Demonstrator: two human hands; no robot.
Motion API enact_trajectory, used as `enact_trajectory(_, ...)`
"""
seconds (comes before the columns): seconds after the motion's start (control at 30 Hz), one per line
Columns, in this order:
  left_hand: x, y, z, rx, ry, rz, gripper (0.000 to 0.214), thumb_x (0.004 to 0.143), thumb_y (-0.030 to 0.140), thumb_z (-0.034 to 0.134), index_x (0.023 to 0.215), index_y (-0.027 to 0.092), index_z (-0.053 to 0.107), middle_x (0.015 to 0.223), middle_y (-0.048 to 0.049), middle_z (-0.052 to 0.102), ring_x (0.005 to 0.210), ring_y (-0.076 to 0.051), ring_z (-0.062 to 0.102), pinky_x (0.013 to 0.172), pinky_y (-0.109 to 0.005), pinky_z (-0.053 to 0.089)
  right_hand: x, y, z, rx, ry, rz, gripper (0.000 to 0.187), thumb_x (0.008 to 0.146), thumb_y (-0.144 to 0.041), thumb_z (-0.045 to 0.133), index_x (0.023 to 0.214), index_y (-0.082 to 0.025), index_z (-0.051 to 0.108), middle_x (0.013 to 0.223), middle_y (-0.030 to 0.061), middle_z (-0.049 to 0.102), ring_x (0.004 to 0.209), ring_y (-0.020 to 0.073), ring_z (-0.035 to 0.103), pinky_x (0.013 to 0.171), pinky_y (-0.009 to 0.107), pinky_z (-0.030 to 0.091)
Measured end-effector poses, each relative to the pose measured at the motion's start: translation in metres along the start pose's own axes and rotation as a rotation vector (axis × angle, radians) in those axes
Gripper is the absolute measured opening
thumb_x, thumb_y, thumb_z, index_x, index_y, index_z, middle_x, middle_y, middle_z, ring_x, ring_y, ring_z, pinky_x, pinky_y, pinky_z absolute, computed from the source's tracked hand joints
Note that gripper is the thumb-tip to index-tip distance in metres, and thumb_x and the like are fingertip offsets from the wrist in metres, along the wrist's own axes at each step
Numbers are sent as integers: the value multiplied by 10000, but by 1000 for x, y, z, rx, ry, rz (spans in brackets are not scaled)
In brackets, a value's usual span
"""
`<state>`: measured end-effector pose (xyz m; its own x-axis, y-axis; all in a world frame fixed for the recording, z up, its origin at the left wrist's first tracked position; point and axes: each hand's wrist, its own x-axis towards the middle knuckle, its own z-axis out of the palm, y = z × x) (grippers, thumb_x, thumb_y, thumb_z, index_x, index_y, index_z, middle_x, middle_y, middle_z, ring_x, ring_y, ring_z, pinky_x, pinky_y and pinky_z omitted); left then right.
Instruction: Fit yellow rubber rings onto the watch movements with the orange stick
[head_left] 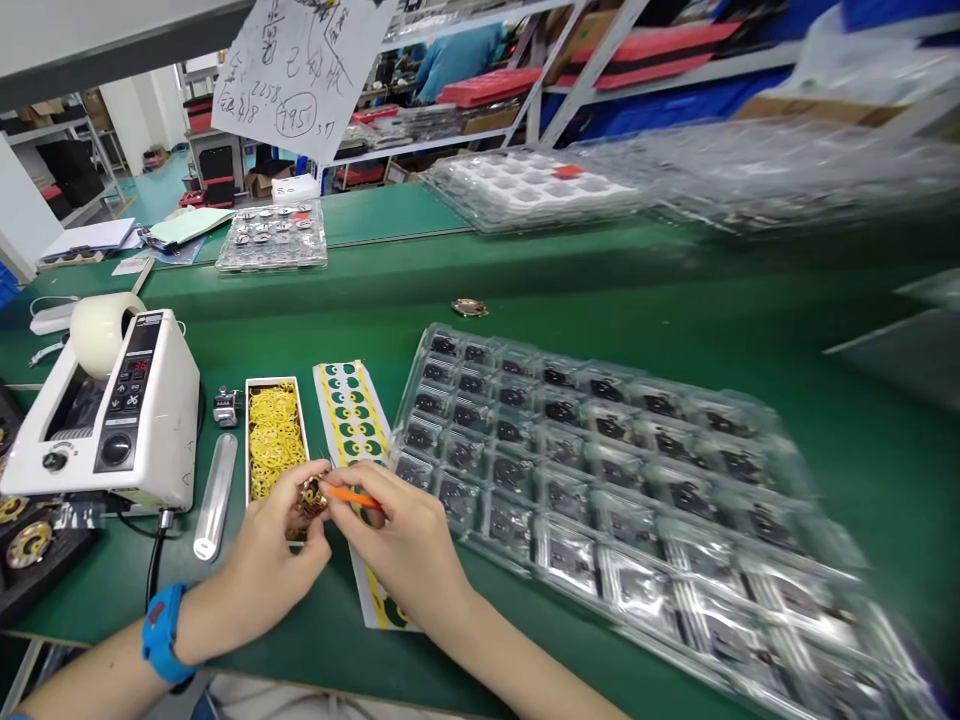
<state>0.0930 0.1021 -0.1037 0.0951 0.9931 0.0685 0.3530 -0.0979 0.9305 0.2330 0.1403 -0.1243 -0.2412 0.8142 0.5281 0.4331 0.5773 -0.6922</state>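
Note:
My left hand (pixel 281 540) is shut on a small round brown-and-gold part (pixel 311 500), held just above a white box of yellow rings (pixel 271 440). My right hand (pixel 401 535) pinches a thin orange tool (pixel 352 496), whose tip touches or nearly touches that part. Under my right hand lies a strip of yellow-and-green stickers (pixel 350 420), partly hidden by my fingers. To the right of it spreads a clear blister tray (pixel 592 490) holding dark parts in rows. A blue wristband (pixel 161 632) circles my left wrist.
A white tape dispenser (pixel 105 410) with a tape roll, a tally counter (pixel 225 407) and a clear tube (pixel 215 497) stand left of the box. A black tray of round gold parts (pixel 28 545) sits at the left edge. Further trays stand on the raised green shelf behind.

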Motion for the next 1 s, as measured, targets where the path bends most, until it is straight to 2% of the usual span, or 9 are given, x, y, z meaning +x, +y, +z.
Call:
enact_trajectory(0.17,-1,-2,1,31,-40,5,497,790,68,478,1276,168,508,1142,-113,686,888,-204,687,841,-352,548,4,-3,0,76,-27,55,135,761,-123,490,679,-195,571,603,-29,554,462,91,413,449,210,320)
enact_trajectory(0.27,1,-5,1,-2,-19,-50,466,795,89,496,1252,174,533,1100,-104,696,863,-204,690,827,-342,553,7,-7,-7,247,-119,139,118,728,-156,497,622,-197,527,537,-48,471,444,84,354,444,211,289)
enact_trajectory(0.4,8,-8,-5,-127,99,-101,422,806,115,515,1221,188,540,1072,-92,696,910,-199,696,845,-313,557,13,-8,-19,552,-229,373,200,767,-313,536,613,-201,472,492,-68,345,431,83,295,414,212,247)
enact_trajectory(0.5,13,-5,-15,-243,269,-66,389,786,117,553,1168,189,547,1165,-93,661,1005,-189,679,911,-294,539,14,-4,-18,578,-248,451,251,799,-388,541,651,-200,466,517,-63,356,454,89,315,427,211,260)
enact_trajectory(0.6,18,2,-23,-362,398,-36,393,753,122,609,1135,178,540,1224,-105,638,1059,-191,666,947,-289,529,9,0,-9,407,-380,377,277,857,-358,479,629,-209,426,512,-62,356,462,101,333,453,220,261)
enact_trajectory(0.67,20,5,-27,-432,431,-52,405,737,124,635,1126,173,533,1201,-109,658,1059,-199,672,945,-295,535,4,1,-4,264,-446,300,235,879,-288,441,657,-212,428,531,-51,420,484,119,395,481,228,283)
enact_trajectory(0.77,23,6,-29,-482,426,-92,412,726,136,659,1117,165,534,1146,-110,690,1039,-218,687,928,-313,548,0,1,-4,147,-521,201,118,854,-139,423,796,-204,503,644,-27,549,575,138,513,547,231,355)
enact_trajectory(0.83,23,5,-29,-489,414,-98,418,721,154,677,1115,161,538,1128,-113,699,1039,-232,688,926,-329,551,0,0,-6,91,-596,98,176,818,-71,444,855,-201,558,741,-9,606,654,142,572,603,234,389)
enact_trajectory(1.0,21,3,-29,-480,404,-106,454,714,227,728,1126,161,548,1144,-124,691,1047,-261,685,922,-354,556,-1,-1,-11,-220,-751,-132,130,796,-83,584,837,-191,643,850,28,644,736,170,620,610,252,392)
